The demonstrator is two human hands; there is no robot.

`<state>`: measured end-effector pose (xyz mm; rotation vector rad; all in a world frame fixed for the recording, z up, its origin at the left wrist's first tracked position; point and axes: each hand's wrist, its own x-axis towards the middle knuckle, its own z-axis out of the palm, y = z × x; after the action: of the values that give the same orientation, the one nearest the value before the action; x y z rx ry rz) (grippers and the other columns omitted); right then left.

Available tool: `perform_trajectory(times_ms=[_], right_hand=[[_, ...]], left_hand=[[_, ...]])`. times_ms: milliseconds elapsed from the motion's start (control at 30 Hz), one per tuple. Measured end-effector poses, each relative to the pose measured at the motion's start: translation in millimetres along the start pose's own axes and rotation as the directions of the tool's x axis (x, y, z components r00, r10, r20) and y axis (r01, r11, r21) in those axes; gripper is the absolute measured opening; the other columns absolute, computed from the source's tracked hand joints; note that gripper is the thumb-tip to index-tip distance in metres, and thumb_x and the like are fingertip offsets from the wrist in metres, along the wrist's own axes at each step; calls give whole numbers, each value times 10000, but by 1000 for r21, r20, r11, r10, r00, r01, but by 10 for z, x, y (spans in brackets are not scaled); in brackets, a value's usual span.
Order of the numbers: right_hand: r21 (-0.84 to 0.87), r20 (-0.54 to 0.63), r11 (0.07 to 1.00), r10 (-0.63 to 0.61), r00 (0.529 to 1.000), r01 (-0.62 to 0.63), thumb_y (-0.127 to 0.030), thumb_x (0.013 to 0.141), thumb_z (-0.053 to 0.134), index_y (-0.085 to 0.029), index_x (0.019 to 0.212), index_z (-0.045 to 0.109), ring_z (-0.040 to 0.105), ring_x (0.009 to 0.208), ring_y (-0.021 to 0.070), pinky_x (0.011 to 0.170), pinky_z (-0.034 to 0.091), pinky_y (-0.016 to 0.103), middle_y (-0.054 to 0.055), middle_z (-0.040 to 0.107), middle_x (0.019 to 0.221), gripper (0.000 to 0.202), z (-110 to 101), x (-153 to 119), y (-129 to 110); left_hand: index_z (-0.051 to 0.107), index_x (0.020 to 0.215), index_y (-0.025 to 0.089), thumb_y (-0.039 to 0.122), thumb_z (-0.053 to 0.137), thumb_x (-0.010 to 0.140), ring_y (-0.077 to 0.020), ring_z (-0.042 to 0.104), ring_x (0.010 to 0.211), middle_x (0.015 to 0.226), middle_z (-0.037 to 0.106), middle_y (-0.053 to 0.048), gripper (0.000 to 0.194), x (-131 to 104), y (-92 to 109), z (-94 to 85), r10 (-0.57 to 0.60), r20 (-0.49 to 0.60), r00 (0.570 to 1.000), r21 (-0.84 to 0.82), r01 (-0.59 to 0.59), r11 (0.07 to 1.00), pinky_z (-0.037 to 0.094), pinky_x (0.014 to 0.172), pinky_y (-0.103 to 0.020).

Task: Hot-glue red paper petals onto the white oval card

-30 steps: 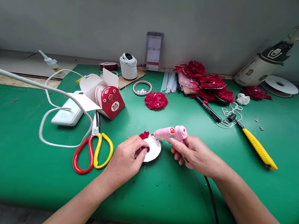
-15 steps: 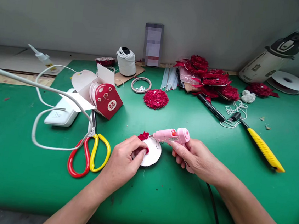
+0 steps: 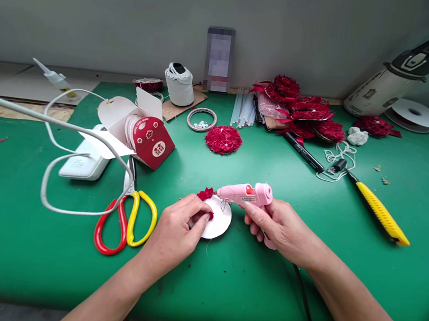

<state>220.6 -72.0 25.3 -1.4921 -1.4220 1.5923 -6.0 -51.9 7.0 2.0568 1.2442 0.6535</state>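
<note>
My right hand [image 3: 274, 225] is wrapped round a pink glue gun [image 3: 243, 193], whose nozzle points left at a red ribbon piece [image 3: 205, 194] on the far edge of a white disc [image 3: 218, 225]. The disc lies on the green table. My left hand [image 3: 183, 223] covers the disc's left part, with thumb and fingertips closed on the red ribbon; only a small red bit shows at the fingertips. Beyond the disc sits a finished-looking round red rosette [image 3: 223, 140].
Left are scissors [image 3: 126, 217], a red and white box [image 3: 155, 141], a power bank [image 3: 83, 164] and a looping white cable. Glue sticks [image 3: 245, 110], several red rosettes [image 3: 307, 111] and a marker [image 3: 303, 152] lie at the back. A yellow utility knife [image 3: 381, 214] lies right.
The glue gun and my right hand have shifted slightly left, its nozzle nearer the red ribbon piece. My left hand stays in place. The camera view has moved a little.
</note>
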Motion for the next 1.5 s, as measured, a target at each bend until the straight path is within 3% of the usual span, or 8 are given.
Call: perform_trajectory(times_ms=[1167, 1500], right_hand=[[-7, -40, 1000, -16, 999, 16, -550, 951, 462, -186, 766, 526, 418, 479, 80, 409, 318, 194, -35, 485, 595, 414, 36, -20, 32], [0, -28, 996, 91, 996, -91, -596, 919, 491, -150, 817, 594, 515, 535, 91, 438, 390, 182, -8, 550, 638, 469, -28, -47, 16]], left_hand=[[642, 852, 197, 121, 536, 882, -111, 533, 672, 763, 592, 10, 134, 4, -22, 18, 20, -20, 1000, 28, -19, 999, 401, 641, -239], [639, 858, 198, 123, 535, 882, -111, 532, 669, 773, 595, 9, 131, 6, -43, 19, 11, -16, 1000, 27, -11, 1000, 398, 631, -237]])
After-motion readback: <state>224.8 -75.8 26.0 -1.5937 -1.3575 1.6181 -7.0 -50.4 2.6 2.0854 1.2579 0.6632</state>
